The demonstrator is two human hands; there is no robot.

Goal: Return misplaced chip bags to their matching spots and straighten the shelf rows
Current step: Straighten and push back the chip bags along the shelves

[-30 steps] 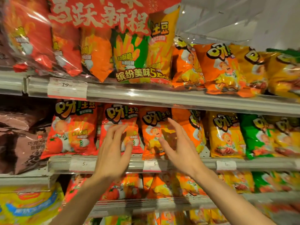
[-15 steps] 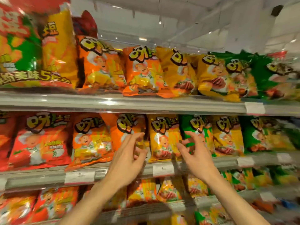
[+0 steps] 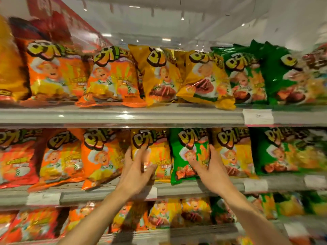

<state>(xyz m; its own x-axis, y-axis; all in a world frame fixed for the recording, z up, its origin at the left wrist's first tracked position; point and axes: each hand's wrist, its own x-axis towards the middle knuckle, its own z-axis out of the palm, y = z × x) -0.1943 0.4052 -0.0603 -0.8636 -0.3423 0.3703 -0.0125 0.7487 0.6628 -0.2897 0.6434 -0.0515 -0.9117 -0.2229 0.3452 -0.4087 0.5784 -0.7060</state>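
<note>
On the middle shelf (image 3: 177, 188), a single green chip bag (image 3: 187, 152) stands between two yellow bags, one to its left (image 3: 159, 156) and one to its right (image 3: 233, 152). My right hand (image 3: 210, 170) grips the green bag's right edge, thumb on its front and fingers tucked behind. My left hand (image 3: 136, 172) lies with fingers spread on the front and left edge of the left yellow bag. Further right on this shelf, the green bags' own row (image 3: 283, 152) begins.
Orange bags (image 3: 100, 156) and red bags (image 3: 16, 160) fill the middle shelf to the left. The top shelf (image 3: 123, 115) carries orange, yellow and green bags, some leaning. A lower shelf (image 3: 177, 214) holds more bags. White price tags (image 3: 257, 116) hang on the shelf rails.
The view has shifted right along the shelves. Both hands moved right from the orange bags and reached in; the right hand closed on the green bag and the left landed on the yellow one.
</note>
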